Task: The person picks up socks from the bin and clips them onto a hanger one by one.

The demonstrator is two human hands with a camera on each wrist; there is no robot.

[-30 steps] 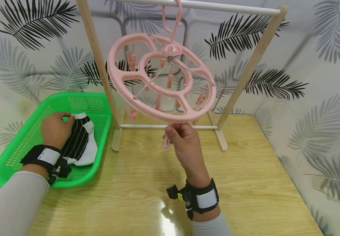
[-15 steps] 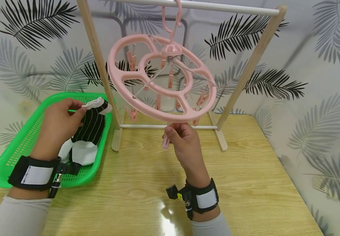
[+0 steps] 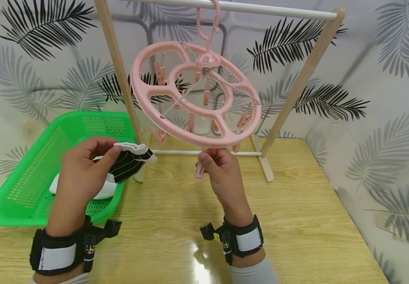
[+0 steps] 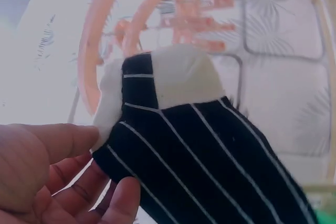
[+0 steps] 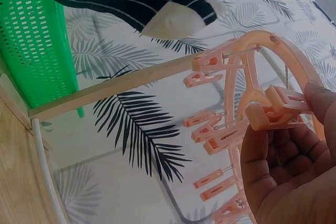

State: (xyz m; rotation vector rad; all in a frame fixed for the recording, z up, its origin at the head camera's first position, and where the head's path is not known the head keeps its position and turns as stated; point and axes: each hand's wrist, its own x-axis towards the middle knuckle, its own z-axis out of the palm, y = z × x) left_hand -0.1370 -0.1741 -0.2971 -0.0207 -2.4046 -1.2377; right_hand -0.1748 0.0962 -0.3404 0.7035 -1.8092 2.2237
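Note:
My left hand (image 3: 87, 169) pinches the white cuff of a black sock (image 4: 194, 156) with thin white stripes and a white heel. The sock hangs in the air over the right rim of the green basket (image 3: 19, 173). With thumb and fingers my right hand (image 3: 223, 169) holds a pink clothespin (image 3: 200, 171) just below the front edge of the round pink drying hanger (image 3: 204, 138). In the right wrist view the same clothespin (image 5: 278, 111) shows between thumb and fingers. A gap separates the sock from that clothespin.
Several other pink clothespins (image 5: 210, 66) dangle from the hanger. It hooks onto the white bar (image 3: 275, 10) of a wooden-legged rack (image 3: 303, 79) on the table (image 3: 169, 221). More white fabric (image 3: 106, 189) lies in the basket, partly behind my left hand.
My left hand has lifted the sock from inside the basket and brought it right, toward the hanger. My right hand stays in place on the clothespin.

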